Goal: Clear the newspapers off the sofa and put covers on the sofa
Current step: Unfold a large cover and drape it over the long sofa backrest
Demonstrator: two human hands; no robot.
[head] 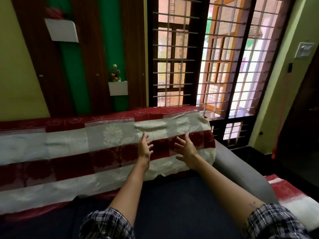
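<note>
Checked dark-and-white shirt sleeves (107, 225) fill the bottom edge of frame, with both bare forearms reaching forward over the dark blue sofa seat cushion (172, 200). No newspaper shows anywhere in frame, so clearing looks done. Covering is the step in hand.

Mid-frame: left hand (144, 149) and right hand (187, 150) sit side by side against the backrest. Fingers on both are spread and fairly straight, gripping nothing. Cannot tell whether they press the cloth or hang just off it.

Under them: red-and-cream banded fabric cover with a woven flower pattern (96, 135).
- It is draped over the backrest from the left edge of frame to right of centre, and hangs down the front to the seat.
- Its right end rounds over the backrest corner, just beside the bare grey rounded armrest (240, 169).
- The lower hem is wavy and sits higher at the right than at the left.
- Shallow dents mark the upper cream band above the hands.
- The seat cushion is uncovered.

Next move, as judged: flat palms sweeping outward to take out the slack, then the hem tucked into the crease where back meets seat. Thin cloth is likely to slide or bunch if pulled from one side only.

Lower right, beyond the armrest: a second red-and-white cloth (290, 195). What it lies on is unclear.

Farther back: brown-and-green wall panels (82, 66) upper left, barred window (198, 57) upper right.
</note>
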